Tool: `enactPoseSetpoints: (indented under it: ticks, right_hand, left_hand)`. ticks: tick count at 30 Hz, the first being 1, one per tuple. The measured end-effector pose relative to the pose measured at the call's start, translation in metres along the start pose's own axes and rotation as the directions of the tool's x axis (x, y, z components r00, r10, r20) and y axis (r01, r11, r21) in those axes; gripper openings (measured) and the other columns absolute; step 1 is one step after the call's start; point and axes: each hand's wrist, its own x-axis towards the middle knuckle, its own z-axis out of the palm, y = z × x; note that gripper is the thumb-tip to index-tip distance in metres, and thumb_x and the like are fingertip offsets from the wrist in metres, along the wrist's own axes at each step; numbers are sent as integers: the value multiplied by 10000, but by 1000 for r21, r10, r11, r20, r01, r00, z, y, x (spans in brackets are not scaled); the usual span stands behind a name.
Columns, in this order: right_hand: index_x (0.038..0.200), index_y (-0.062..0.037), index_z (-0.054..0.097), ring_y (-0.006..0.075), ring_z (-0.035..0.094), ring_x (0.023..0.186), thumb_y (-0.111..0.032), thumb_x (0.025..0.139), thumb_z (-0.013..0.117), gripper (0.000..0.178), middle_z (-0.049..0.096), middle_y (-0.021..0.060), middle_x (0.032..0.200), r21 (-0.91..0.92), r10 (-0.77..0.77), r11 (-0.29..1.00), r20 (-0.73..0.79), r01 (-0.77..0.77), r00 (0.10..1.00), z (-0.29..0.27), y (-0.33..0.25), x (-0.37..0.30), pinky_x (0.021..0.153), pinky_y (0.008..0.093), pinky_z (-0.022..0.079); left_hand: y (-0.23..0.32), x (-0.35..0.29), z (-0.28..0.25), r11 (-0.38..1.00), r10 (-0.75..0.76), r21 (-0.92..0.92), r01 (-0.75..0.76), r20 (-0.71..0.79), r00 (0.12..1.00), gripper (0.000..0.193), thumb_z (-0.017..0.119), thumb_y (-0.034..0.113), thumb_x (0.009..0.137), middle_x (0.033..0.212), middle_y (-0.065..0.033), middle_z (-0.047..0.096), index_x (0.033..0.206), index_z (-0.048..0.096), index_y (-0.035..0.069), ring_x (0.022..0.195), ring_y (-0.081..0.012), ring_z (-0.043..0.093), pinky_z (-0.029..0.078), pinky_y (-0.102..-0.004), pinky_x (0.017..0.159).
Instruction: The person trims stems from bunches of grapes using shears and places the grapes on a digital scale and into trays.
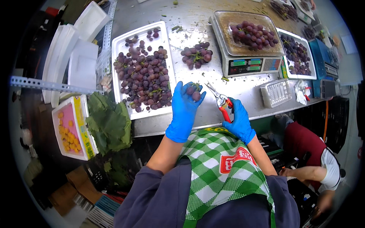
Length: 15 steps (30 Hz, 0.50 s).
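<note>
My left hand (184,110), in a blue glove, holds a small sprig of purple grapes (194,92) on its palm, fingers curled up around it. In my right hand (240,121), gloved the same way, are red-handled pruning shears (221,100); their blades point up and left toward the grapes, not touching them. A loose bunch of grapes (197,55) lies on the metal table just beyond my left hand. To the left of that hand, a white foam tray (171,49) holds a heap of purple grapes (146,78).
A scale (243,64) bears a clear box of grapes (255,35). Right of it lies another grape tray (313,68); empty clear boxes (276,93) sit near the table edge. Large leaves (108,121) and a box of yellow fruit (70,138) stand at left. Another person (310,155) bends at right.
</note>
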Motion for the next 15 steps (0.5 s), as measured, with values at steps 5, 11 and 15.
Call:
enactPoseSetpoints:
  ticks: [5,11,15]
  right_hand:
    - [1251,-22,408,333,497,945,-185,578,700,752,491,165,1021,-84,-108,989,112,118,988,2,-22,16,855,404,401]
    - [1260,-23,406,340,499,963,-191,583,695,754,490,171,1031,-92,-162,978,222,186,961,11,-39,31,869,402,401]
    - [1257,-30,413,341,511,953,-182,590,687,737,494,168,1018,-80,-199,970,265,228,943,18,-49,40,862,403,410]
  left_hand:
    - [10,-1,-13,989,127,-74,-127,-1,992,431,468,384,918,1028,-119,507,1078,489,-16,1018,-303,537,435,-517,911]
    - [16,-10,-25,962,269,-43,-270,-20,963,353,459,387,925,1080,-70,508,1092,524,83,1000,-207,499,406,-447,902]
    - [22,-12,-35,945,317,-68,-319,-44,947,365,458,395,924,1084,-62,507,1105,524,85,1000,-190,496,409,-426,902]
